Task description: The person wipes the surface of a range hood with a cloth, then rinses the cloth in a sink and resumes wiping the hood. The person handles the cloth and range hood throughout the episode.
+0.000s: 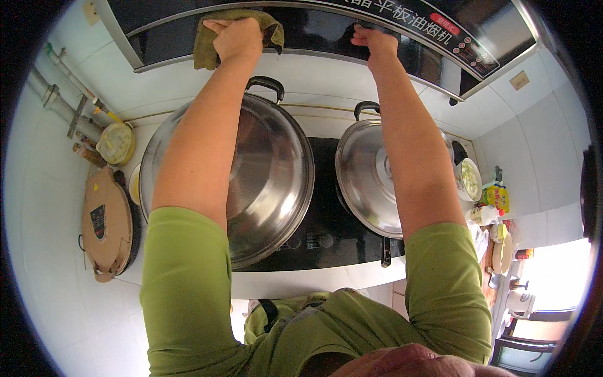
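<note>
My left hand (239,40) presses an olive-green cloth (203,49) against the black glass panel of a range hood (315,30). The cloth's lower corner hangs over the hood's metal edge. To the right, my right hand (380,45) is at the same panel with its fingers bent inward; whether they grip anything is hard to see. Below my left forearm sits a large lidded steel wok (273,188) with a black handle. Under my right forearm is a smaller lidded steel pan (358,179), partly hidden by the arm.
Both pans stand on a black glass cooktop (325,202). A brown electric griddle (110,221) leans at the left wall, near a yellow lidded pot (115,143) and pipes (66,106). At right are a bowl of chopped vegetables (468,179), a white bottle (483,214) and a yellow packet (497,197).
</note>
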A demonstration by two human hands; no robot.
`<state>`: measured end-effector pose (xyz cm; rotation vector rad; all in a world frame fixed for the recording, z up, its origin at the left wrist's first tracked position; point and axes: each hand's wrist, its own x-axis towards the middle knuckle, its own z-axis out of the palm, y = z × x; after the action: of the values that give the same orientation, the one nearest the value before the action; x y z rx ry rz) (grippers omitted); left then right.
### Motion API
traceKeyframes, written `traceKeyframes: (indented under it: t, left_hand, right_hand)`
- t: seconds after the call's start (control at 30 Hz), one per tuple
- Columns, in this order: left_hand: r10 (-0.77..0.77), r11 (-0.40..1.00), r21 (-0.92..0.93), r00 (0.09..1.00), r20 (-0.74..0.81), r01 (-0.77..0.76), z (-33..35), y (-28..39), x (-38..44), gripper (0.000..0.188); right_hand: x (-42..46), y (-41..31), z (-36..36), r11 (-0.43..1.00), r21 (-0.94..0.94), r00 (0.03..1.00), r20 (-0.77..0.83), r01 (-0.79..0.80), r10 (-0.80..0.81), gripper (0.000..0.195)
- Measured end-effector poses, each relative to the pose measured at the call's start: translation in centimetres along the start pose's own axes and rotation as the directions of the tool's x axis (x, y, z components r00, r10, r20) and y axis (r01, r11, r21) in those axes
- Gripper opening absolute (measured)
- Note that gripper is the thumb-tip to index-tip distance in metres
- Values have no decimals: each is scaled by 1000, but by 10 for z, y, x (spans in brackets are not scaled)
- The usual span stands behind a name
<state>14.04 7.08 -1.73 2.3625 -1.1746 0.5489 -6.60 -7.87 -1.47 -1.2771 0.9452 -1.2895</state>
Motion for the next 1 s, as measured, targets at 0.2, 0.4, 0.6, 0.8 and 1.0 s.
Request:
traceKeyframes:
  t: [0.2,0.4,0.6,0.8,1.0]
  left_hand:
    - [1,998,61,1000,-18,0,1,2,-1,41]
    - [21,999,33,999,34,-22,0,-1,-3,41]
    - [28,1000,-11,1000,12,-28,1,1,-2,42]
    - [23,1000,-18,996,86,-22,-6,1,-4,45]
    - [64,998,-12,997,36,-63,-4,-2,-5,46]
  right_hand:
    - [4,-5,-1,999,-24,999,-42,-22,21,9]
    - [1,-4,1,997,-66,996,-83,-50,44,16]
    - [8,3,-11,998,-63,1000,2,7,-7,22]
    - [10,-4,-3,995,-78,997,-55,-58,54,22]
    - [16,16,-18,959,-281,998,53,44,-30,29]
